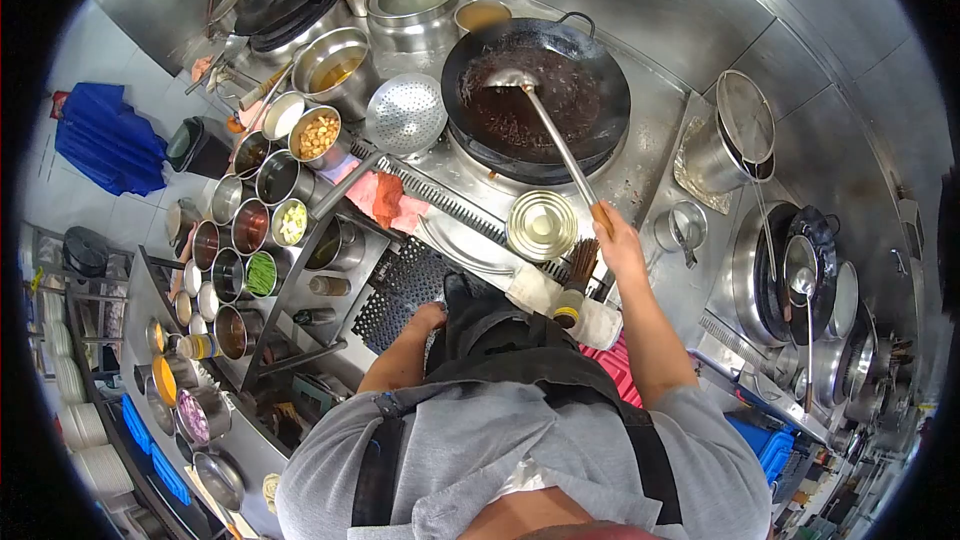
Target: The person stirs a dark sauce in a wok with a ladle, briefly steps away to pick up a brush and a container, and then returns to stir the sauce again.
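My right hand (622, 240) is wrapped round the wooden end of a long metal ladle (560, 147). The ladle's bowl rests in dark bubbling liquid (515, 115) inside a black wok (612, 105) on the stove. Just below that hand stand a bamboo brush (583, 265) and a round metal tin (542, 226). My left hand (430, 317) hangs low beside my black apron (480, 320); its fingers are too hidden to make out. Left of the wok lies a perforated strainer (406, 114).
At left, several metal pots hold ingredients, among them diced food (318, 132) and chopped greens (262, 274). Pots (412, 0) line the back. A strainer (745, 115) tops a pot at right, near another wok (805, 240). Folded cloths (590, 323) sit at the front edge.
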`<state>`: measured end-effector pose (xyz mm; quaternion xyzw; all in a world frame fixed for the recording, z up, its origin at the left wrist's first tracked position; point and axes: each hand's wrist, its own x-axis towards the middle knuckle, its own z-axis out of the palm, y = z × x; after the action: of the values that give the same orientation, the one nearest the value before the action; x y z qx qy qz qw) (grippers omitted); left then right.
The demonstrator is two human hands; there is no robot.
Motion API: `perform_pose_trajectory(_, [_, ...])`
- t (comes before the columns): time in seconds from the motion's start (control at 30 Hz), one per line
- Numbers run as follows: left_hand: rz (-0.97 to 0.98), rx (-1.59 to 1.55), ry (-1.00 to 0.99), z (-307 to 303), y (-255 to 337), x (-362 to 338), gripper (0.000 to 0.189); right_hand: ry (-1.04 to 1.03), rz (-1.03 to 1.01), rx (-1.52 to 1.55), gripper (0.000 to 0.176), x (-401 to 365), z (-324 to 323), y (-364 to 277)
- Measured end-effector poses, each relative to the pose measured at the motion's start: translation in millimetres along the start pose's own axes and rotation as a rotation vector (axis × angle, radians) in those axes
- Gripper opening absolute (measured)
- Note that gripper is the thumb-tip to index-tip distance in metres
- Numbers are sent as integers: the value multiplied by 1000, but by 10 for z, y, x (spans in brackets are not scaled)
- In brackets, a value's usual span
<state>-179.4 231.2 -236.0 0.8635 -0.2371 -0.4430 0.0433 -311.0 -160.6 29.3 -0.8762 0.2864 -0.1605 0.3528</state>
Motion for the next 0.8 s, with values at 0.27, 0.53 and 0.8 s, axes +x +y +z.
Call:
perform_pose_trajectory(0.27, [141, -61, 113, -118, 441, -67, 44, 97, 119, -144, 44, 420, -517, 49])
perform_pose_trajectory(0.53, [434, 175, -24, -116, 1307, 27, 35, 52, 206, -173, 41, -387, -1416, -110])
perform_pose_trajectory(0.8, [464, 333, -317, 197, 1543, 164, 45, -137, 281, -146, 47, -753, -723, -105])
